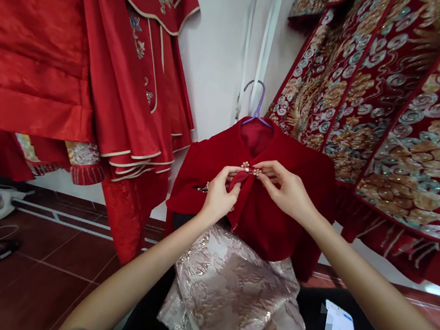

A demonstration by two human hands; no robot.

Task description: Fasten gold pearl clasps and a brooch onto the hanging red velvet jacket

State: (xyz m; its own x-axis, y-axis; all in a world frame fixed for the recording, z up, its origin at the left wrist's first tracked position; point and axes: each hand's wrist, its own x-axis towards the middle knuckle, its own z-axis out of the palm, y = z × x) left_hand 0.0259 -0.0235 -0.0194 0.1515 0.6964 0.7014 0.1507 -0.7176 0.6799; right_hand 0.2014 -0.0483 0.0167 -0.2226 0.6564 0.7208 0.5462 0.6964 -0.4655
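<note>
The left hand [222, 190] pinches a dark-red, velvety jacket [274, 217] by its front edge; the right hand [285, 188], thumb and forefinger nearly together, holds a gold, flower-shaped clasp [246, 167] at the collar's 6 o'clock, apparently steadying it. At 12 o'clock, a purple thin-wire hanger [259, 105] supports the jacket.

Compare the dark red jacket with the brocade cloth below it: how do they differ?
Colour: the jacket is deep red; the brocade cloth is pale pinkish gold.
Surface: the jacket is mostly plain and matte, with jewelled ornaments; the brocade cloth is shiny and patterned.
Handling: the left hand and right hand are at the jacket's clasp; neither hand grips the brocade cloth.
Shared: both are fabric.
</note>
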